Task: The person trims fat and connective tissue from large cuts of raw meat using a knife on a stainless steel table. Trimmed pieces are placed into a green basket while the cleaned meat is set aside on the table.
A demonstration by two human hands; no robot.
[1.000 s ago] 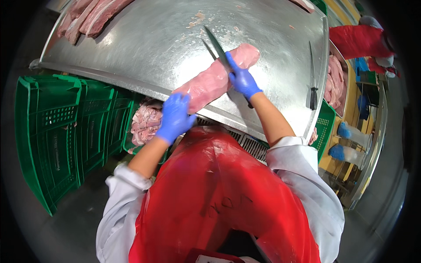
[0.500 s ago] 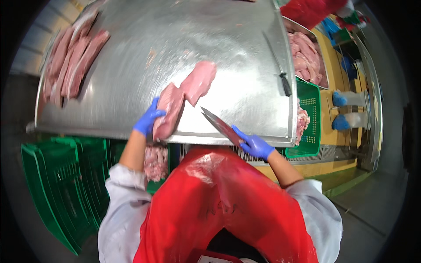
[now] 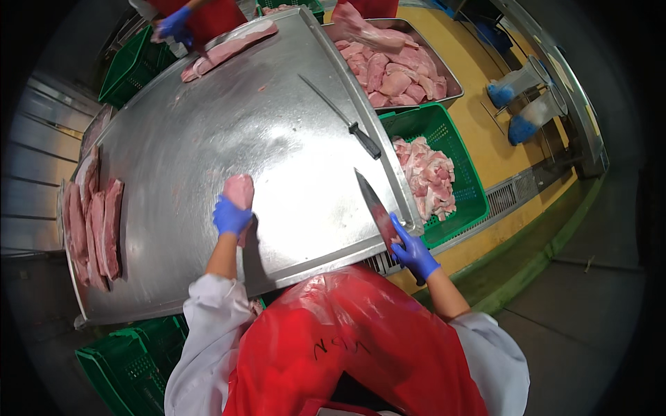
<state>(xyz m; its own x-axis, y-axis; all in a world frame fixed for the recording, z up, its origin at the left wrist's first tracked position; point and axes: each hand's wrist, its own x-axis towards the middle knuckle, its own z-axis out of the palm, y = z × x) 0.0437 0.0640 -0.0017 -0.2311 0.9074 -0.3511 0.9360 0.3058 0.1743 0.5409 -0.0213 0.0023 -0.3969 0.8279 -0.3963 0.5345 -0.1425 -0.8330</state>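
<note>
My left hand (image 3: 232,216), in a blue glove, is closed around a pale pink piece of meat (image 3: 239,188) above the near part of the steel table (image 3: 173,145). The meat sticks out above and below the fingers, and a dark shadow falls beside it. At the table's near right corner, my right hand (image 3: 414,255), also gloved in blue, grips a knife (image 3: 375,208) by its dark handle. Its reddish-smeared blade points up and away from me. Farther off lies a sharpening steel (image 3: 340,116) with a black handle, along the right edge.
Several long meat strips (image 3: 97,222) lie at the table's left edge. Right of the table stand a metal tray (image 3: 454,82) of meat pieces and a green crate (image 3: 461,152) with trimmings. Across the table, a co-worker's gloved hand (image 3: 175,28) is near another long strip (image 3: 232,50).
The view has swung right, bringing more of the tray and crate into sight. Two pieces lay beside my left hand; now that hand grasps one. The knife stays in my right hand.
</note>
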